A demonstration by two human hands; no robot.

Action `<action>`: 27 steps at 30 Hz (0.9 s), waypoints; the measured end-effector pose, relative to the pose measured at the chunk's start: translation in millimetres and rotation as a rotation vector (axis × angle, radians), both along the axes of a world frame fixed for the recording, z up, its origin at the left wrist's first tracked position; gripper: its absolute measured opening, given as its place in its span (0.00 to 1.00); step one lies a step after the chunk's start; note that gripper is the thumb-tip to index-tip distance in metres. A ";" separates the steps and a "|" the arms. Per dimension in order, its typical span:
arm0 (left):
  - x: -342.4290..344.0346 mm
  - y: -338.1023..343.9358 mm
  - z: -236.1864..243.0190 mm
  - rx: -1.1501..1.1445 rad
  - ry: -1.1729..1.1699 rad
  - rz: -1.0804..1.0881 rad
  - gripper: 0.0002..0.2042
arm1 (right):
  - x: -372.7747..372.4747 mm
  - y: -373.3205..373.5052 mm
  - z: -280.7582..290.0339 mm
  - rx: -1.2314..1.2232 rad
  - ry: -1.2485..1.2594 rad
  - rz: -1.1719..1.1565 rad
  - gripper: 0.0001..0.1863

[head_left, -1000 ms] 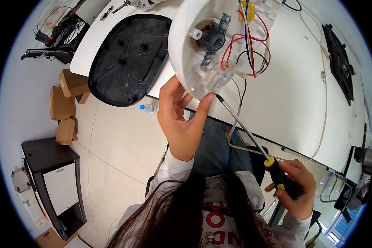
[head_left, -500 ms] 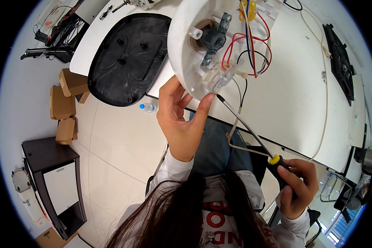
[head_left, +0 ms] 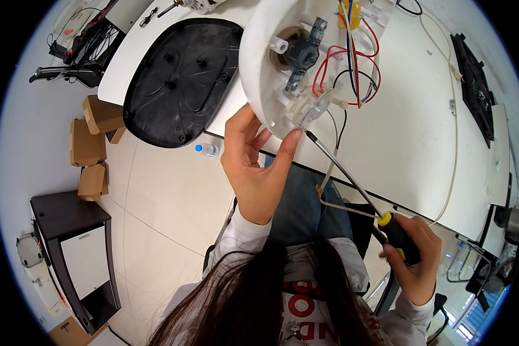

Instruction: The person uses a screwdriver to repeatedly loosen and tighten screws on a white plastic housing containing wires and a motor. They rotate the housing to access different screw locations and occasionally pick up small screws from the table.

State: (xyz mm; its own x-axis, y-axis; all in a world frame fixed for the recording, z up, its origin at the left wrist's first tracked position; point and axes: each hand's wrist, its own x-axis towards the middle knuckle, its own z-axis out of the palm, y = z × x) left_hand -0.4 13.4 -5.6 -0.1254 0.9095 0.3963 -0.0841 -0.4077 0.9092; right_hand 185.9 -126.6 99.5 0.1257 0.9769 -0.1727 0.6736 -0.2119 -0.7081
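The person wears a pale, whitish-grey long-sleeved top (head_left: pixel 347 256) with bold red lettering (head_left: pixel 301 304) printed across its front. The left sleeve (head_left: pixel 243 235) wrinkles softly along the forearm and ends at the wrist; the right sleeve (head_left: pixel 414 317) is the same pale shade. Both the left hand (head_left: pixel 258 173) and the right hand (head_left: pixel 418 259) are bare. Faded blue jeans (head_left: pixel 303 210) cover the legs. Long, straight hair (head_left: pixel 245 288) falls in two thick locks over the top, and a small metallic ornament (head_left: pixel 294 328) shows at the chest.

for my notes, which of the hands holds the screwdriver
The right hand, which grips the black-handled screwdriver; the left hand holds the edge of the white housing.
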 end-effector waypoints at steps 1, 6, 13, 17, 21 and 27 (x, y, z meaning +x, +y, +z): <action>-0.6 -0.3 -0.6 -0.001 0.001 0.005 0.25 | 0.4 0.6 -1.8 0.038 -0.008 0.021 0.21; 0.2 -0.1 -1.7 -0.009 0.010 0.013 0.25 | 2.5 -0.8 -4.0 0.029 0.238 -0.074 0.20; 1.0 0.6 -3.6 0.014 0.012 0.014 0.25 | 6.6 1.0 0.8 0.071 0.036 0.052 0.24; 1.5 0.8 -4.8 0.013 0.008 0.018 0.26 | 7.1 0.1 0.4 0.138 -0.044 0.068 0.25; 0.2 0.3 -5.3 0.024 0.012 0.022 0.26 | 5.7 -1.6 0.7 0.172 -0.106 0.047 0.26; 1.5 0.4 -4.6 0.037 0.010 0.009 0.27 | 4.9 -1.7 -1.3 0.156 -0.001 -0.011 0.24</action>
State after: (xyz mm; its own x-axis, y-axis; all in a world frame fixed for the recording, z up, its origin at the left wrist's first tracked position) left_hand 1.1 13.9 -10.2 -0.1295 0.8929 0.4313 -0.0708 -0.4421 0.8942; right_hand 190.7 -128.3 98.2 0.1369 0.9904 -0.0192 0.6722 -0.1071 -0.7326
